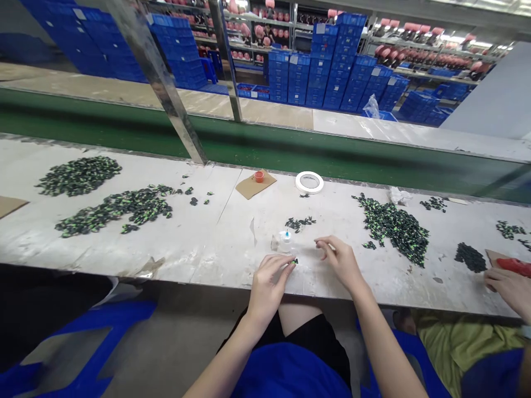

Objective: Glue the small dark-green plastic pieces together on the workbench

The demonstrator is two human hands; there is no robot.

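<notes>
Between the thumb and fingers of my left hand [269, 282] is a small black-and-green part [294, 261], held just above the worktable's front edge. My right hand [338, 258] is raised to the right of it, fingertips pinched together; a tiny dark thing seems to show at the tips, too small to name. Just beyond my left fingers stands a small white bottle [285, 236] with a blue needle-like tip. Behind the bottle lies a little cluster of dark parts [300, 223]. A large heap of black-and-green parts [392, 226] spreads to the right of my right hand.
A white tape roll [309, 182] and a red cup [259, 176] on cardboard [249, 188] lie toward the back. More heaps [78, 176] cover the left. At right, a co-worker's hand [508, 287] is near a black pile [470, 257]. A metal post [166, 94] rises behind.
</notes>
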